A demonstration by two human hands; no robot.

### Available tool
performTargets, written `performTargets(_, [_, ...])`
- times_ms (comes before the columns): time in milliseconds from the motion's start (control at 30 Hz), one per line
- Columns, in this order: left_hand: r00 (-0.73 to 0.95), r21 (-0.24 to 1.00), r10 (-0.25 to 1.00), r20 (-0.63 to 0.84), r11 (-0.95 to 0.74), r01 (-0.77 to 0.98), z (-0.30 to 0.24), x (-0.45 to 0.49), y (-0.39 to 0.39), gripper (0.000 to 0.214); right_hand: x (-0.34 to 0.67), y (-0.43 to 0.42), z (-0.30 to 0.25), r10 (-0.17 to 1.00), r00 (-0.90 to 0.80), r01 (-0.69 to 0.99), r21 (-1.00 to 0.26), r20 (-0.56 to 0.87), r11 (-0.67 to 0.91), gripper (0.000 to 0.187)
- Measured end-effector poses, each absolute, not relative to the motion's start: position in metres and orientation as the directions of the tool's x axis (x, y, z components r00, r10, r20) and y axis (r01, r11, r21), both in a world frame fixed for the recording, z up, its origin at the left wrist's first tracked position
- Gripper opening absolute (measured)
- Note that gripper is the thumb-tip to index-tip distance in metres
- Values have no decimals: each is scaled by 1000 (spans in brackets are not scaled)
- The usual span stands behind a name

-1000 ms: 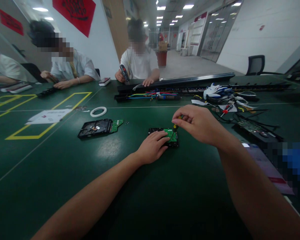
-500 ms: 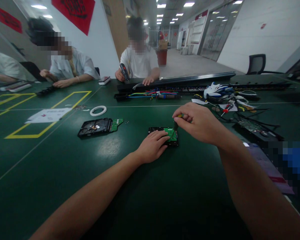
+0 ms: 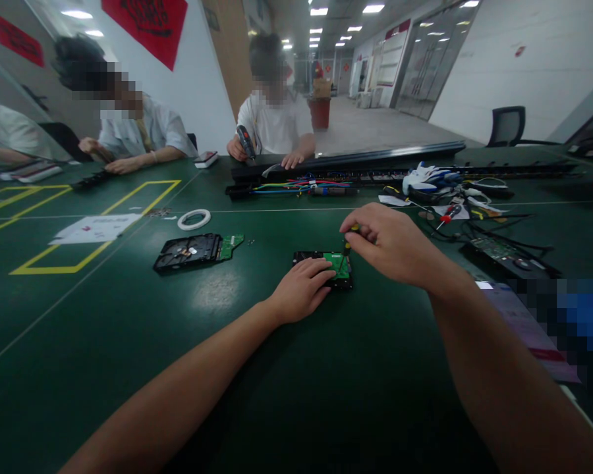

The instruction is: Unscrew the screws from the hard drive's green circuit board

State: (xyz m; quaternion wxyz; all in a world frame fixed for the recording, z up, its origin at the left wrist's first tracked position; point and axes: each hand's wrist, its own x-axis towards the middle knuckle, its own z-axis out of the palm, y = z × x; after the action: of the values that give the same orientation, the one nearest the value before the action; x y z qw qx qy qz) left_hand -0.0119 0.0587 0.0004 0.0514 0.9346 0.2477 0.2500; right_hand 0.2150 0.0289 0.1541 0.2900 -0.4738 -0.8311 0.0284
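A hard drive (image 3: 306, 255) lies flat on the green table with its green circuit board (image 3: 337, 259) facing up. My left hand (image 3: 301, 288) holds it against the table, fingers across the top and thumb along the near edge. In my right hand (image 3: 383, 240) is a small screwdriver (image 3: 346, 248) with a yellow and dark handle, closed between thumb and fingers. Its shaft stands nearly upright, with the tip down at the right part of the board. Whether the tip sits in a screw is too small to tell.
To the left lies another hard drive (image 3: 188, 253) with a loose green board (image 3: 231, 246), near a white ring (image 3: 194, 219). Gloves (image 3: 429, 178), a red screwdriver (image 3: 449, 214) and another drive (image 3: 511, 257) lie right. Across the table, a person holds a power screwdriver (image 3: 246, 141).
The screwdriver handle has turned slightly in my right hand, showing more yellow. My left hand and the hard drive have stayed in place.
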Motion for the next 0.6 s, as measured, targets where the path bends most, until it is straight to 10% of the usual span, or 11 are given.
performTargets(600, [762, 212, 488, 426, -873, 440, 0, -11, 59, 38, 212, 30, 153, 792, -406, 751, -326, 457, 574, 14])
